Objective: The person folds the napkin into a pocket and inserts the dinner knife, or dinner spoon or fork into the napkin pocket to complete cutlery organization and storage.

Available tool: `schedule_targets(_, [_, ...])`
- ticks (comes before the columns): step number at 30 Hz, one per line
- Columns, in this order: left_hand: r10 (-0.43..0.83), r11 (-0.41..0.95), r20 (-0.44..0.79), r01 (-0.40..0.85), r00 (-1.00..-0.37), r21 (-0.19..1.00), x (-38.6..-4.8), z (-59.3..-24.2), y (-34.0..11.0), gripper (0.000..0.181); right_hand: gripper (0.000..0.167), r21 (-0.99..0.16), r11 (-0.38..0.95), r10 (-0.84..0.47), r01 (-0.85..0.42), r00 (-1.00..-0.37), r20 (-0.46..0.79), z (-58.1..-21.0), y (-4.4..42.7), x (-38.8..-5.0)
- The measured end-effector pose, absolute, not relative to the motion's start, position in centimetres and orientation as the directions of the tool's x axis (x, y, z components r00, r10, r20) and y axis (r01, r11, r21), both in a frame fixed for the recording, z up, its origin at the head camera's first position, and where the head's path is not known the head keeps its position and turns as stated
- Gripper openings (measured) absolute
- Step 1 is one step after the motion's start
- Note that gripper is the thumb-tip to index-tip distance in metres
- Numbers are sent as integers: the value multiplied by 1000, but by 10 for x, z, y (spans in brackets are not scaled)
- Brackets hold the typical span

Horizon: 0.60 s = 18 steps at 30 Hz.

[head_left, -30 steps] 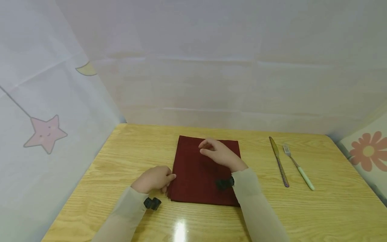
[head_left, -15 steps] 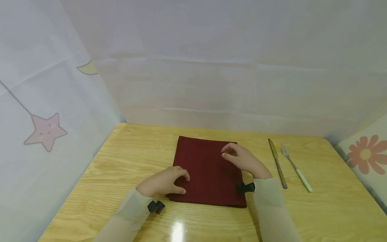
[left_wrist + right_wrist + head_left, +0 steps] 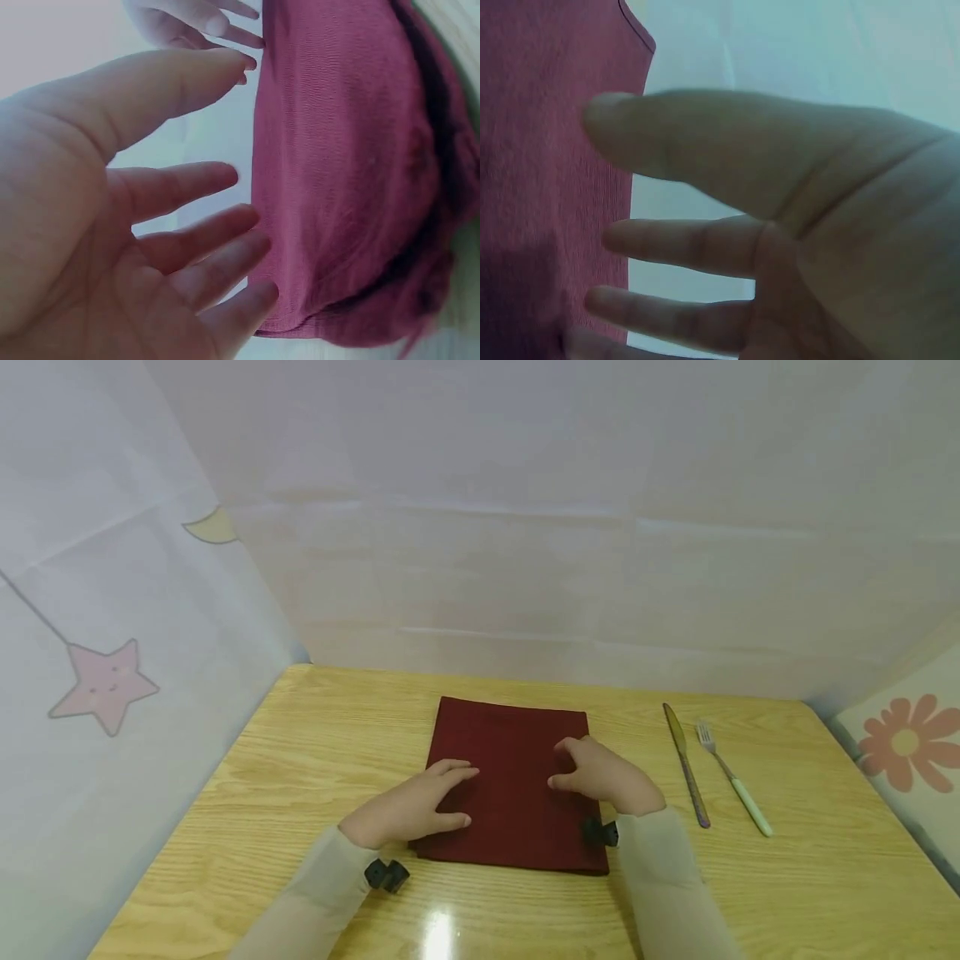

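Observation:
A dark red cloth (image 3: 517,810), folded into a near-square with layered edges, lies flat on the wooden table. Over its left part is my left hand (image 3: 420,802), fingers spread and thumb apart, holding nothing. My right hand (image 3: 607,772) is over the cloth's right side, its fingers loosely bent and free of any object. The left wrist view shows the cloth (image 3: 345,165) with a loose, rumpled layered edge beyond the fingertips. In the right wrist view the thumb and fingers reach toward the cloth (image 3: 547,150); whether they touch it I cannot tell.
To the right of the cloth lie a table knife (image 3: 686,766) and a fork (image 3: 735,781) with a pale green handle, side by side on the wooden table (image 3: 337,718). White printed sheets (image 3: 480,585) stand behind and at both sides.
My left hand has left the cloth's left edge and moved right over it, fingers spreading. My right hand has moved right and nearer to me, to the cloth's right side.

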<state>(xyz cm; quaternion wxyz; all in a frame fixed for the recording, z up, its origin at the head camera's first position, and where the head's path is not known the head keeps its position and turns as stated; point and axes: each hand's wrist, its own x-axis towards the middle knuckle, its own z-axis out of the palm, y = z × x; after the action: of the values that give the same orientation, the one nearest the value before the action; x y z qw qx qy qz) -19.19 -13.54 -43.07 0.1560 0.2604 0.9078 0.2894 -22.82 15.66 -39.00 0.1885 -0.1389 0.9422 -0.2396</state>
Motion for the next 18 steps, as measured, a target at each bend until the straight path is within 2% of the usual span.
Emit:
schedule_targets(6, [581,717,-202,379,-788,584,-192,-436,-132,79,63,-419,886,-340,-199,-893,-296,-394,140,-222])
schedule_targets(11, [582,749,-268,378,-768,544,-187,-438,-132,75,69,-387,892,-364,-234,-878,-309,-403,120,-220])
schedule_targets(18, [603,751,-253,431,-756,501,-183,-438,-128,70,78,-351,902,-369,-251,-871,-326,-414,109,-220])
